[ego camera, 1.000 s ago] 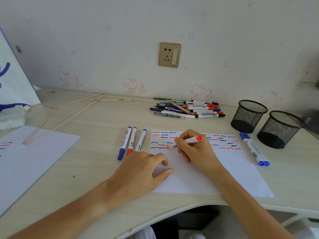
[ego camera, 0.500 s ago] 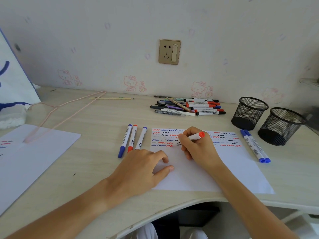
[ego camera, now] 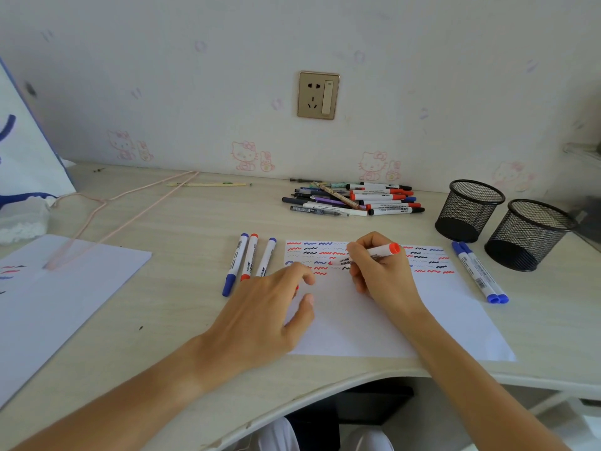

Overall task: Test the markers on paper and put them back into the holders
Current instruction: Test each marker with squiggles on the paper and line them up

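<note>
My right hand (ego camera: 382, 276) grips an uncapped red marker (ego camera: 379, 252), its tip down on the white paper (ego camera: 374, 323) among rows of red, blue and black squiggles. At the paper's left edge my left hand (ego camera: 265, 315) rests with curled fingers, and a bit of red cap (ego camera: 296, 287) shows between them. Three capped markers (ego camera: 248, 260) lie left of the paper and two blue ones (ego camera: 478, 271) right of it. Two black mesh holders (ego camera: 468, 209) (ego camera: 528, 234) stand at the right. A pile of markers and pens (ego camera: 354, 200) lies by the wall.
A second white sheet (ego camera: 65, 288) lies at the left with a pink wire hanger (ego camera: 107, 219) over its corner. A white bag (ego camera: 26, 157) stands at the far left. A pencil (ego camera: 208, 184) lies near the wall. The desk's curved front edge (ego camera: 325, 388) runs below my arms.
My right hand has shifted the red marker a little to the right along the squiggle rows. My left hand has stayed at the paper's edge, its thumb slightly raised.
</note>
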